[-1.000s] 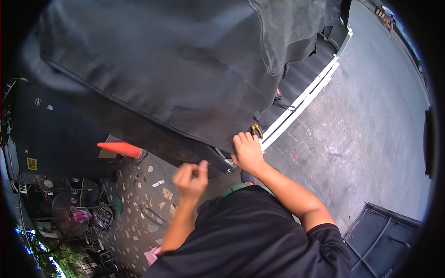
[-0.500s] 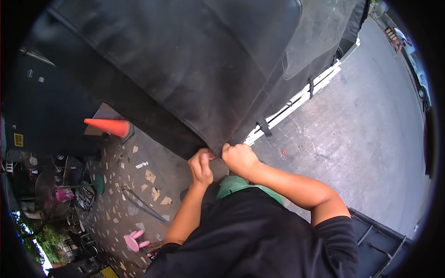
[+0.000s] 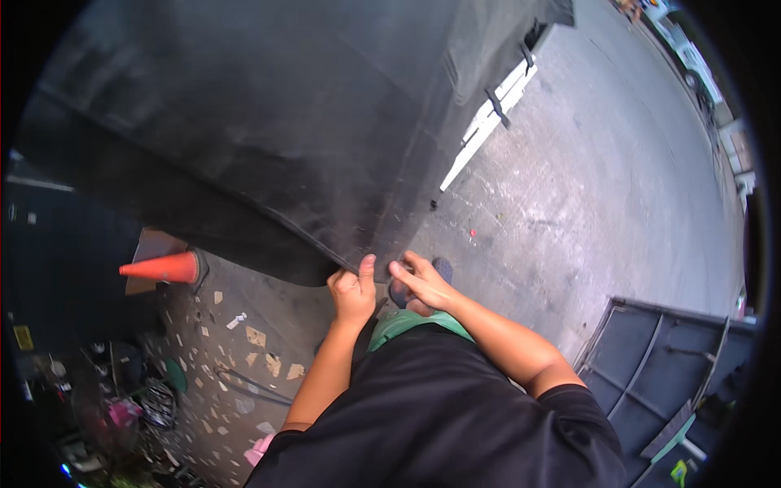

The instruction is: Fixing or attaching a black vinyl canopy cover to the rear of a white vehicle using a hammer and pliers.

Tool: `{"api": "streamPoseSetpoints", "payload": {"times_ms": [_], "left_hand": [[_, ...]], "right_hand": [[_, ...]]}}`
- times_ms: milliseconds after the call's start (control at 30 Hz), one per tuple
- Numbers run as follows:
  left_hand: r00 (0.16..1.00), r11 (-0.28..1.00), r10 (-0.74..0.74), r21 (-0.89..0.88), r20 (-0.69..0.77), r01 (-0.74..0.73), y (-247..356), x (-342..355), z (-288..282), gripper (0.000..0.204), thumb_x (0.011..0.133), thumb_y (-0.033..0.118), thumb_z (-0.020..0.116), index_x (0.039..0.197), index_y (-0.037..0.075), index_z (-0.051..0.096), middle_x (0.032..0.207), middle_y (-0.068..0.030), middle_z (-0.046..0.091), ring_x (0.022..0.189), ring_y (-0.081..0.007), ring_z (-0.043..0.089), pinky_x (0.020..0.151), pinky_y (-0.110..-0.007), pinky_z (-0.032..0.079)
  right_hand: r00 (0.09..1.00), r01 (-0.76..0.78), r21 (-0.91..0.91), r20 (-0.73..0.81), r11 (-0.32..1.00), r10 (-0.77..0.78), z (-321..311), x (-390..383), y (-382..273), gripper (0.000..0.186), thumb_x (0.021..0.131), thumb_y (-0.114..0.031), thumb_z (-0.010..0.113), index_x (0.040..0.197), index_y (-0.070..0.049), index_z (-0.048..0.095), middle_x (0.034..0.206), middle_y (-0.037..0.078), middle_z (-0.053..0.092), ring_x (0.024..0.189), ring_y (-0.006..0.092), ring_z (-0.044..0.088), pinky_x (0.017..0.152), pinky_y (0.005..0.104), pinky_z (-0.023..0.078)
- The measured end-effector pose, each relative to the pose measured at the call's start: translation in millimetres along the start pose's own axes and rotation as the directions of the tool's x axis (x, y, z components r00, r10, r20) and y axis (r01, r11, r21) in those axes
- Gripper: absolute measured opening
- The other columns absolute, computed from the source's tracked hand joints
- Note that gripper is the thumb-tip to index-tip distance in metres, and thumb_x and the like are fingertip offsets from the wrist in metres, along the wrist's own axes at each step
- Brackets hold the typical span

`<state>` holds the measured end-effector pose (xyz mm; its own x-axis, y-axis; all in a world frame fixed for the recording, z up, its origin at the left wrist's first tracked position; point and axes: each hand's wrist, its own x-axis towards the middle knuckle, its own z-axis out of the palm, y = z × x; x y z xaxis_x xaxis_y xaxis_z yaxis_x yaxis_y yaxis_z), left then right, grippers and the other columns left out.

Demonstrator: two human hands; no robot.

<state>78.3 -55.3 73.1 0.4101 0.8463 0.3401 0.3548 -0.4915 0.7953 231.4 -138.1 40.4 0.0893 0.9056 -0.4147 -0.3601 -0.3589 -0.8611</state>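
A large black sheet cover with seams hangs in front of me, its lower corner at my waist. My left hand is closed on the cover's bottom edge just left of the corner, thumb raised against the material and fingers curled under. On the other side of that corner, my right hand has its thumb and bent fingers at the edge, closed on the material as far as I can see. A white rail with black straps shows beneath the cover's right side. The fingertips are partly hidden.
An orange traffic cone lies on its side at left, near a dark panel. Stone pieces are set in the floor. A black framed panel stands at right, with a green-and-white tool by it. My foot shows below.
The view has shifted, showing more of the right-hand panel and less of the white rail. My left thumb has risen, and my right hand has turned, its thumb and fingers showing more.
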Motion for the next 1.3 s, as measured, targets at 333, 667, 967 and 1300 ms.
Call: {"api": "streamPoseSetpoints", "payload": {"times_ms": [333, 667, 967, 1300], "left_hand": [[0.948, 0.8, 0.317, 0.535, 0.01, -0.273, -17.4, 17.5, -36.8, 0.017, 0.095, 0.017, 0.073, 0.091, 0.002, 0.078, 0.073, -0.018, 0.071, 0.061, -0.0357, 0.069, 0.055, -0.042, 0.053], [0.999, 0.904, -0.014, 0.428, 0.051, -0.01, -9.6, 32.1, -48.2, 0.022, 0.087, 0.021, 0.083, 0.089, 0.0, 0.077, 0.071, -0.015, 0.071, 0.055, -0.0251, 0.067, 0.053, -0.035, 0.05], [0.829, 0.638, 0.536, 0.72, -0.16, -0.273, 38.5, 102.4, -104.8, 0.046, 0.063, 0.035, 0.098, 0.078, 0.005, 0.068, 0.069, -0.0023, 0.06, 0.064, -0.0201, 0.058, 0.066, -0.034, 0.048], [0.266, 0.391, 0.9, 0.909, -0.345, -0.144, 174.8, 220.6, -172.9, 0.074, 0.077, 0.041, 0.091, 0.131, 0.004, 0.056, 0.144, -0.0192, 0.042, 0.139, -0.0376, 0.036, 0.114, -0.054, 0.029]], "right_hand": [[0.789, 0.5, -0.171, -0.314, 0.849, -0.528, 82.9, 28.8, 38.2, 0.019, 0.098, -0.022, 0.071, 0.102, -0.004, 0.076, 0.068, 0.007, 0.067, 0.055, 0.0131, 0.053, 0.056, 0.031, 0.044], [0.414, 0.66, -0.512, -0.363, 0.55, -0.835, 83.7, 74.4, 47.5, 0.017, 0.091, -0.025, 0.077, 0.087, -0.008, 0.076, 0.069, 0.008, 0.071, 0.065, 0.0309, 0.067, 0.067, 0.0387, 0.048], [0.694, 0.594, -0.177, -0.381, 0.785, -0.611, 66.4, 69.4, 36.0, 0.031, 0.089, -0.03, 0.081, 0.104, -0.004, 0.074, 0.092, 0.011, 0.069, 0.084, 0.0236, 0.068, 0.081, 0.035, 0.049], [0.915, 0.4, 0.117, -0.099, 0.909, -0.39, 51.8, 75.7, 47.2, 0.03, 0.098, -0.025, 0.073, 0.115, -0.001, 0.071, 0.119, 0.006, 0.067, 0.107, 0.0144, 0.06, 0.095, 0.031, 0.046]]}}
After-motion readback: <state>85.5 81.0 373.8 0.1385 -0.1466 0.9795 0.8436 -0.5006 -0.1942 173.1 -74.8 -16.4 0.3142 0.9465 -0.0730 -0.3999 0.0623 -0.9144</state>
